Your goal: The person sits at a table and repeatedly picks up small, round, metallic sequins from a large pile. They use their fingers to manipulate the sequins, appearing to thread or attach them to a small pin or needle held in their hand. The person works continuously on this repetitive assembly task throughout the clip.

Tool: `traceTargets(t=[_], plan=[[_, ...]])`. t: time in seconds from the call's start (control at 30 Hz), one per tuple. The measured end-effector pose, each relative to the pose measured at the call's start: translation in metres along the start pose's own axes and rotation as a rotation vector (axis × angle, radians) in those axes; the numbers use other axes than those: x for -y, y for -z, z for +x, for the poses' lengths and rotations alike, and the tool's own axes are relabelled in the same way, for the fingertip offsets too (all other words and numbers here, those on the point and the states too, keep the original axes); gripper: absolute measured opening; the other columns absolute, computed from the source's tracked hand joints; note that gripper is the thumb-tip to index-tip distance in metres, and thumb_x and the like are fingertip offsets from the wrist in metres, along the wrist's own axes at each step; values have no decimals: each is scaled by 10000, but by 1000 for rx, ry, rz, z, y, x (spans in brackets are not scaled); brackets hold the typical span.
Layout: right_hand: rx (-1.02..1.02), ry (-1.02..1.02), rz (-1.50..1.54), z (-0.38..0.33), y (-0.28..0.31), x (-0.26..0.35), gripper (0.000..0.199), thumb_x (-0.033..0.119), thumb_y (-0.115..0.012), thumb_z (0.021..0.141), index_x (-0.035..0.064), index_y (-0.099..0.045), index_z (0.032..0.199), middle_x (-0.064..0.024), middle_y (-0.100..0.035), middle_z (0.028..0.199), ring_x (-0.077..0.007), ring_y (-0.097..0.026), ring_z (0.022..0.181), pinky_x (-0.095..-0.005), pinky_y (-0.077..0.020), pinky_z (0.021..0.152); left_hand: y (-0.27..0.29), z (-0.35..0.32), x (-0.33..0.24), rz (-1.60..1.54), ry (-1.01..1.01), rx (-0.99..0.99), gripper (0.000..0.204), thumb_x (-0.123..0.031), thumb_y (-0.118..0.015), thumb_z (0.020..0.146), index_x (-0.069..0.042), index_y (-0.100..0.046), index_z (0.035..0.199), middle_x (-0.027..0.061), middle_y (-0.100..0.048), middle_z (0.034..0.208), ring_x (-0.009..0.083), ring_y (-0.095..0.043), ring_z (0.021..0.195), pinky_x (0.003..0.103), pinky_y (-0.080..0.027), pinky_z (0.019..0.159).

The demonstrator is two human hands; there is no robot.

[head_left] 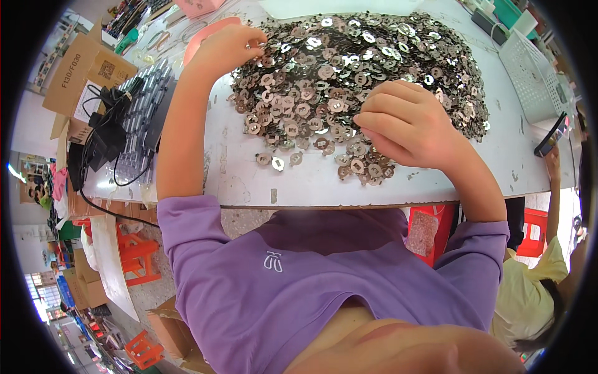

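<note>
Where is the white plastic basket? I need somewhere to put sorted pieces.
In the head view, the white plastic basket sits at the table's far right edge, just beyond the pile of metal discs.

White worktable, top scuffed and chipped along the near edge. Big heap of small round metal discs with centre holes covers most of it, a few strays loose near the front edge. White mesh basket at right, black ribbed tray at left edge, pink sheet far left.
</note>
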State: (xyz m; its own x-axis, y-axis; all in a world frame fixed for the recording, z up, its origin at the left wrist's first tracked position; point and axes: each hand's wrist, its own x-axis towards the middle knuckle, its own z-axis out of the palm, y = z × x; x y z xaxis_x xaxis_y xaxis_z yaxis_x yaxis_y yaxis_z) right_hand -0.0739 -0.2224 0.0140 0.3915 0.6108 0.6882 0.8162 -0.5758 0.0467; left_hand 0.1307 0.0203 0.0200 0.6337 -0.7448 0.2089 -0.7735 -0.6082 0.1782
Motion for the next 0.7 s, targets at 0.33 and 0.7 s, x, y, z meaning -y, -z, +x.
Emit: traceTargets(t=[0.33,0.7], plan=[[-147,-318,-373,1,-5,-61,111,85,-643,722,44,-601,816,-70,-576,947,-254,-522,964,-354,-446,825,2,-11,-21,3,-1,-110,188,-180,-655,751,-74,-577,885,44,-584,767,204,-554,717,347,-428,628],[115,-274,-237,-2,-10,-109,107,88,-634,771,43,-537,779,-43,-563,909,-244,-503,951,-353,-427,829,2,-47,-75,-146,-303,-500,207,-148,-657,771,-43,-585,934,96,-594,942,300,-572,881,366,-451,762]])
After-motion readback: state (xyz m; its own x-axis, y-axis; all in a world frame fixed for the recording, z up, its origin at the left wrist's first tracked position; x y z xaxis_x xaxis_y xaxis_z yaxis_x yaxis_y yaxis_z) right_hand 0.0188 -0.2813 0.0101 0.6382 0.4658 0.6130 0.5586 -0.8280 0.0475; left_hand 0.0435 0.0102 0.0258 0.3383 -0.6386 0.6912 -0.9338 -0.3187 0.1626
